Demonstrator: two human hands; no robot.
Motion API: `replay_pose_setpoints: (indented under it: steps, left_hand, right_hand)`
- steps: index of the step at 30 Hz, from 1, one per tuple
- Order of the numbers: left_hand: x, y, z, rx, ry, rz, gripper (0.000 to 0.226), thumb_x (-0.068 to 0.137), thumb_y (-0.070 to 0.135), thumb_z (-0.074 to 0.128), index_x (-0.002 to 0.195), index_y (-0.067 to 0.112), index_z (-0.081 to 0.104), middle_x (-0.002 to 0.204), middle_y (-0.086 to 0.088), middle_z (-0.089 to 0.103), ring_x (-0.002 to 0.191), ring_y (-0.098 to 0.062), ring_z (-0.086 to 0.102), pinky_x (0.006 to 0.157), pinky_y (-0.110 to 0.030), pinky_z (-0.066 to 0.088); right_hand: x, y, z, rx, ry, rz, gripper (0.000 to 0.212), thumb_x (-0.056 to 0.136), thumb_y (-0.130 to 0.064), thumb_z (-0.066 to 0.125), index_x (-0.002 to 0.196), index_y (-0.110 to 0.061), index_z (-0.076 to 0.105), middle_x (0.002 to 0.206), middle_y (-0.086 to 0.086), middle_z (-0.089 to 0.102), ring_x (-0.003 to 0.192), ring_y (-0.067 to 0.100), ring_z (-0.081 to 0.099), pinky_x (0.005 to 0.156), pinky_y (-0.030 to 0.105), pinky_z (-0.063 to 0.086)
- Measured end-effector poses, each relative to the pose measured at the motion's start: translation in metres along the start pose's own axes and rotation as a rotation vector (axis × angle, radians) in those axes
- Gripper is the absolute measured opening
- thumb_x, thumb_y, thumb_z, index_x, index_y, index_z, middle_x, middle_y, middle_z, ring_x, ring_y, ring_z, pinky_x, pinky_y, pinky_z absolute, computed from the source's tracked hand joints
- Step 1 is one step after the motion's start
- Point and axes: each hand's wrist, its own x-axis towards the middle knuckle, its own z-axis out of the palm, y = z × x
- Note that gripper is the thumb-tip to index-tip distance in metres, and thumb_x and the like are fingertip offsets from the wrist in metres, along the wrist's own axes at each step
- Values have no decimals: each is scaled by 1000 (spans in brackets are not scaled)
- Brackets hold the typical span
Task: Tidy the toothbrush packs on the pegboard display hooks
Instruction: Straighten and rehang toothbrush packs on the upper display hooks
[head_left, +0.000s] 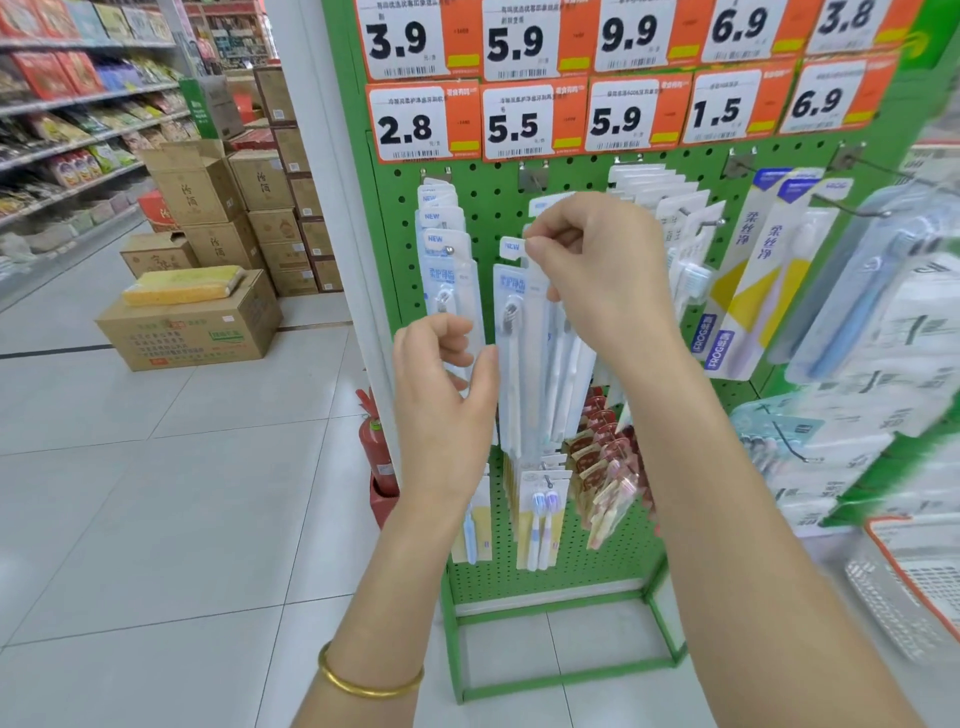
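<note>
Through the head camera, at centre frame, our right hand (597, 275) pinches the top tab, marked "NEW", of a toothbrush pack (511, 322). Our left hand (441, 379) grips its left edge lower down. Price tags (514, 124) above the green pegboard (493, 197) read 2.8, 5.5, 5.9.

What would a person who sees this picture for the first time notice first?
Two bare hands in the middle: the right hand pinches the top of a white toothbrush pack and the left hand holds its side lower down. Behind them stands the bright green pegboard, with big orange and white price tags along its top.
</note>
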Motion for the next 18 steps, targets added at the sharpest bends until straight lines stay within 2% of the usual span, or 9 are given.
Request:
replay_pose_setpoints:
  steps: [4, 7, 9, 11, 13, 15, 18]
  left_hand:
    - [-16, -3, 13, -22, -99, -87, 24, 93, 19, 56, 116, 20, 49, 109, 2, 51, 92, 1, 51, 74, -9, 42]
    - [-32, -4, 24, -64, -253, -173, 30, 96, 31, 51, 124, 17, 50, 105, 10, 55, 93, 8, 51, 78, -5, 40]
    - [-45, -3, 32, -151, -362, -205, 27, 95, 38, 50, 116, 22, 54, 98, 14, 58, 90, 8, 54, 80, -7, 41]
    - [-60, -2, 42, -219, -415, -261, 17, 94, 37, 50, 103, 24, 57, 91, 11, 59, 81, 4, 54, 74, -8, 42]
    - [-71, -6, 49, -214, -417, -314, 16, 95, 29, 50, 98, 16, 59, 87, 1, 57, 75, -2, 50, 66, -10, 40]
    - [-87, -10, 58, -198, -389, -381, 18, 96, 29, 51, 96, 12, 58, 86, -3, 54, 76, -7, 48, 66, -16, 40]
    - [-106, -20, 70, -219, -300, -531, 20, 96, 36, 52, 95, 18, 59, 93, -6, 63, 87, -18, 59, 83, -30, 48]
  right_hand:
    - [-21, 16, -20, 101, -48, 35, 14, 89, -6, 57, 80, -16, 60, 60, -13, 52, 47, 0, 50, 50, 11, 40]
    - [-36, 33, -32, 158, -97, 68, 12, 89, -4, 58, 83, -14, 63, 59, -13, 52, 45, 0, 50, 48, 11, 42]
    - [-46, 46, -37, 180, -128, 101, 11, 89, -5, 59, 84, -13, 64, 58, -13, 53, 45, 1, 49, 48, 12, 43]
    - [-56, 62, -38, 199, -143, 138, 11, 89, -6, 61, 83, -15, 64, 58, -13, 54, 45, 2, 49, 48, 14, 43]
    - [-67, 78, -36, 236, -127, 175, 11, 89, -7, 61, 87, -17, 65, 63, -11, 57, 45, 3, 49, 49, 17, 42]
    - [-84, 97, -33, 296, -125, 241, 10, 90, -11, 61, 95, -17, 64, 74, -4, 62, 46, 6, 49, 48, 17, 40]
    - [-117, 126, -30, 292, -182, 340, 9, 93, -17, 57, 98, -16, 63, 79, 3, 65, 44, 6, 48, 44, 17, 37]
